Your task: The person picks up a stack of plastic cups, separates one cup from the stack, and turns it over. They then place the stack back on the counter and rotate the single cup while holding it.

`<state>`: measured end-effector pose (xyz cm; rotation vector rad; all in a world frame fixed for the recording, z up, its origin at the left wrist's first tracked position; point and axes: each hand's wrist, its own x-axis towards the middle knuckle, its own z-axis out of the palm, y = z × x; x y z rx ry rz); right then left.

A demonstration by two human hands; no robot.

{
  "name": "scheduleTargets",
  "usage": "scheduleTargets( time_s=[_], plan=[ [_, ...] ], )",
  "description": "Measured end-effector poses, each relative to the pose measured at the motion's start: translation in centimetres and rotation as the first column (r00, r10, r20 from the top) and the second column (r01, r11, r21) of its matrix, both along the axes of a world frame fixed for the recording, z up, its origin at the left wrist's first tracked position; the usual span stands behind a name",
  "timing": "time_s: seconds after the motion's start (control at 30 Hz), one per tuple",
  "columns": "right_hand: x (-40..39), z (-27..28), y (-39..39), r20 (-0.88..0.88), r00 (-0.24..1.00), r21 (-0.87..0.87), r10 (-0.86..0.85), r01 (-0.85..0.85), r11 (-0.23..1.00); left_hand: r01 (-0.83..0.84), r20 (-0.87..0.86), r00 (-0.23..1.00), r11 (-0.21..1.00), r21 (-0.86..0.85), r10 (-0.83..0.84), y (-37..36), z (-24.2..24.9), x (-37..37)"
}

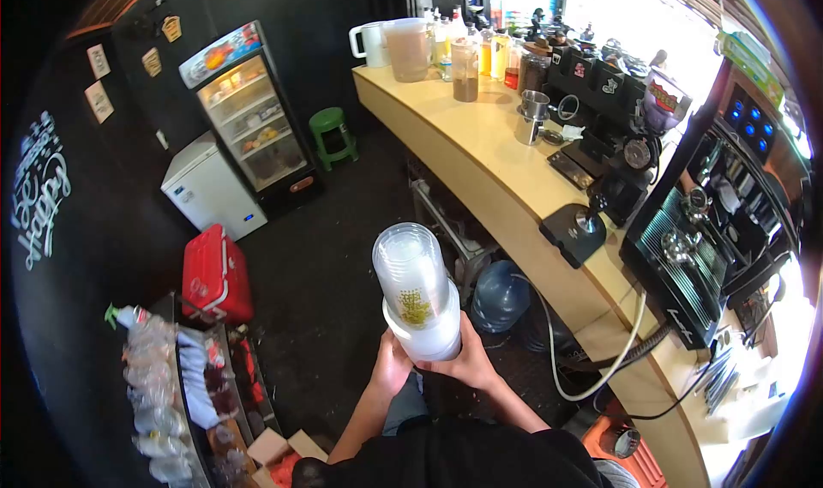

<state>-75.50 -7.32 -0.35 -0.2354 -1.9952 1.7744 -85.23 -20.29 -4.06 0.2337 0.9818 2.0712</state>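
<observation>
Both hands gripping a stack of plastic cups, held up in mid-air.

Left hand (393, 364) and right hand (470, 361) are wrapping closed around the base of the cup stack (416, 291), which is tilting slightly left, above the dark floor (326, 274) and clear of the curved surface (480, 162). A coffee machine (711, 239) is sitting on that surface to the right. A blue water jug (500, 295) is standing underneath; a red cooler (214, 274) is lying off left.

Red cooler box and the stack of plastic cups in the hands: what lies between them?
Head view: only bare dark floor lies between the red cooler box and the stack of plastic cups.
</observation>
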Motion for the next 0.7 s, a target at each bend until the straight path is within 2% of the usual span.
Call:
scheduleTargets(
  time_s=[0.1,0.17,0.2,0.3,0.37,0.43,0.47,0.5,0.57,0.63,0.7],
  plan=[
    [-4.9,-0.3,2.4,-0.027,0.996,0.052,-0.09,0.091,0.994,0.057,-0.025,0.998,0.998,-0.022,-0.057,3.5,0.2,-5.5],
    [-8.6,-0.1,4.1,-0.025,0.984,0.094,-0.178,0.18,0.979,0.12,-0.168,0.979,0.993,0.015,-0.116,5.8,0.4,-9.7],
    [-10.6,0.4,5.0,-0.026,0.978,0.099,-0.205,0.206,0.974,0.195,-0.159,0.969,0.98,0.023,-0.189,6.7,0.3,-12.0],
    [-15.6,2.2,7.1,-0.036,0.968,-0.001,-0.249,0.249,0.969,0.305,-0.208,0.936,0.949,0.078,-0.284,9.4,1.3,-18.0],
    [-18.6,3.1,9.0,-0.056,0.961,0.039,-0.271,0.274,0.961,0.364,-0.256,0.91,0.924,0.118,-0.326,11.5,2.3,-21.4],
    [-20.7,3.4,10.5,-0.044,0.94,0.093,-0.339,0.342,0.935,0.434,-0.509,0.781,0.901,0.027,-0.361,13.7,2.5,-24.3],
    [-21.5,3.3,11.2,-0.044,0.929,0.061,-0.366,0.369,0.928,0.483,-0.381,0.812,0.875,0.018,-0.441,14.8,2.7,-25.4],
    [-22.1,3.2,11.9,-0.036,0.921,0.057,-0.389,0.39,0.919,0.504,-0.373,0.804,0.863,0.015,-0.463,15.8,2.5,-26.0],
    [-23.5,3.3,13.9,-0.095,0.912,-0.035,-0.4,0.398,0.917,0.51,-0.463,0.761,0.86,-0.008,-0.455,18.6,2.5,-27.3],
    [-25.0,4.0,15.8,-0.115,0.895,-0.019,-0.432,0.432,0.902,0.552,-0.462,0.728,0.833,-0.044,-0.507,21.6,2.9,-29.4],
    [-25.5,4.6,18.1,-0.117,0.886,0.004,-0.448,0.451,0.892,0.544,-0.684,0.548,0.826,-0.147,-0.482,24.3,4.0,-30.7]
  ],
)
